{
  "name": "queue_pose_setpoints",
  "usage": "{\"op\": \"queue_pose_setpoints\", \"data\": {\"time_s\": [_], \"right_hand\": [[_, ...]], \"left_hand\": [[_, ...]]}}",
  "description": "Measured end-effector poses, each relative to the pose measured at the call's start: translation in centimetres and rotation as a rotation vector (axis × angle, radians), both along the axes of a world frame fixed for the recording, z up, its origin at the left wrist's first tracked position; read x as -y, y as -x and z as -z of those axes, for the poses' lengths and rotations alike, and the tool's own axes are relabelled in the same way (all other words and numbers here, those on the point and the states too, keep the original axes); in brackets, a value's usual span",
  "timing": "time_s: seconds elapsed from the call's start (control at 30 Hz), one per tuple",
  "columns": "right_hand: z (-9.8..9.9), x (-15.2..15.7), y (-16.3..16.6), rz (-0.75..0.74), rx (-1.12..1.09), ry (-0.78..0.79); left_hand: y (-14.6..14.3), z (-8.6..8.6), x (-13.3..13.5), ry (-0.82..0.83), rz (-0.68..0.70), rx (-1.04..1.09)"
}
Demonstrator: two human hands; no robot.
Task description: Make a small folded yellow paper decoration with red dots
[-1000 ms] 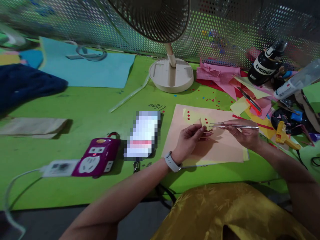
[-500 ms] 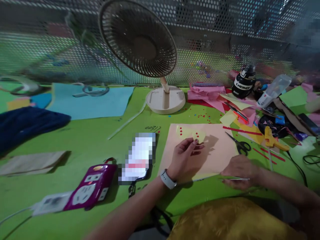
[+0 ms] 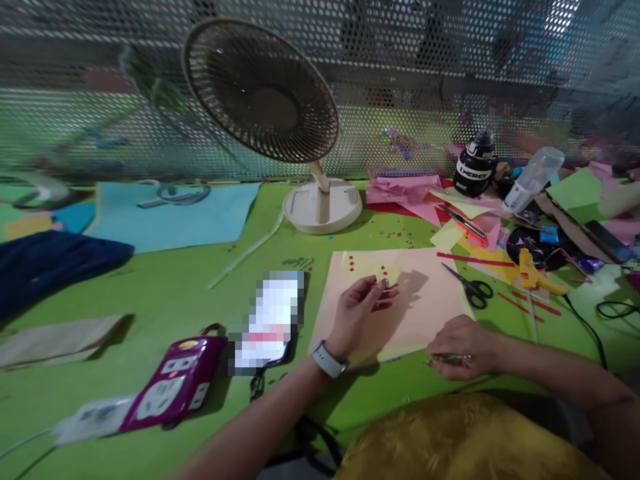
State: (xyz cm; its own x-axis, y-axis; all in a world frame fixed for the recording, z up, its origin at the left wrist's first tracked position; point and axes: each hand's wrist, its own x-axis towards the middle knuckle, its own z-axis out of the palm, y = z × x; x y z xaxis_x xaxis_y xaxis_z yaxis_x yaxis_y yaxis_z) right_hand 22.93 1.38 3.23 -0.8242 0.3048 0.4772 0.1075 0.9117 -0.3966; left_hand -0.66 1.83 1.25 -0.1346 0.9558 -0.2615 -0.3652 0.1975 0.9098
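My left hand (image 3: 356, 313), with a white watch on the wrist, pinches the corner of a small yellow paper piece (image 3: 385, 272) dotted with tiny red squares. It hovers over a peach paper sheet (image 3: 430, 300) lying on the green table. My right hand (image 3: 463, 347) rests near the table's front edge at the sheet's lower right corner, its fingers closed on metal tweezers (image 3: 447, 359). Black scissors (image 3: 473, 288) lie on the sheet's right edge.
A table fan (image 3: 270, 100) stands at the back in front of a perforated metal screen. A phone (image 3: 270, 320) and a purple power strip (image 3: 167, 390) lie to the left. Paper scraps, a yellow glue gun (image 3: 535, 275), a black bottle (image 3: 475, 172) and cutters crowd the right.
My right hand drew the tweezers away from the yellow piece and down to the table's front edge. The left hand kept hold of the yellow piece. The camera tilted up.
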Motion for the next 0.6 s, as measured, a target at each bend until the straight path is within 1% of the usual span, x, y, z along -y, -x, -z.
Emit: {"op": "queue_pose_setpoints", "data": {"time_s": [0.2,0.37,0.5,0.6], "right_hand": [[0.2,0.1,0.1,-0.013,0.0,-0.006],[0.0,0.1,0.3,0.018,-0.006,-0.012],[-1.3,-0.2,0.2,0.002,0.004,-0.011],[-2.6,-1.4,-0.7,0.071,0.026,-0.055]], "left_hand": [[-0.1,-0.3,0.2,0.015,0.019,-0.007],[-0.2,-0.5,0.3,0.033,0.022,-0.019],[-0.2,-0.5,0.3,0.036,0.032,-0.027],[-0.2,-0.6,0.2,0.04,0.034,-0.031]]}}
